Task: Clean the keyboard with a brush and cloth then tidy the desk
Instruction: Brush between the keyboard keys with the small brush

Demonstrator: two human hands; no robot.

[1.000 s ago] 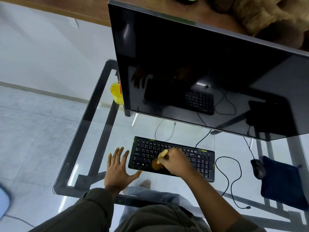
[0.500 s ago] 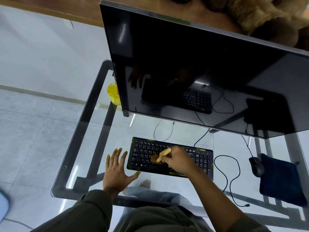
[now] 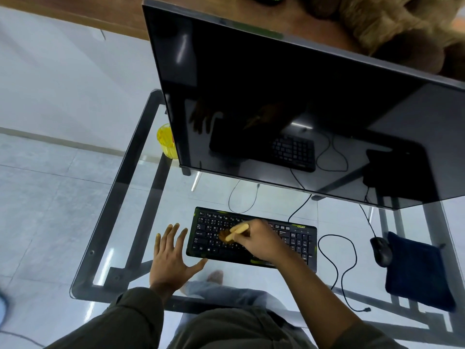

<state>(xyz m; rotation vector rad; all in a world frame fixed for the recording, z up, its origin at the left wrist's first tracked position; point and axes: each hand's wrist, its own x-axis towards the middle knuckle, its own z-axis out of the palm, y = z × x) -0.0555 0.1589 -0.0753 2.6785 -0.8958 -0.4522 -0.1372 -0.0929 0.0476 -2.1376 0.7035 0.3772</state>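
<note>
Glass desk (image 3: 130, 190), keyboard (image 3: 297, 238) near front edge

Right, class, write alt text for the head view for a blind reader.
A right hand holds a small brush on a black keyboard on a glass desk; the left hand lies flat beside it.

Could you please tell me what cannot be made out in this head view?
All in the head view:
- brush bristles: motion-blurred.
- keyboard middle keys: hidden under the right hand.
- yellow cup: partly behind the monitor.
- key legends: too small.
</note>
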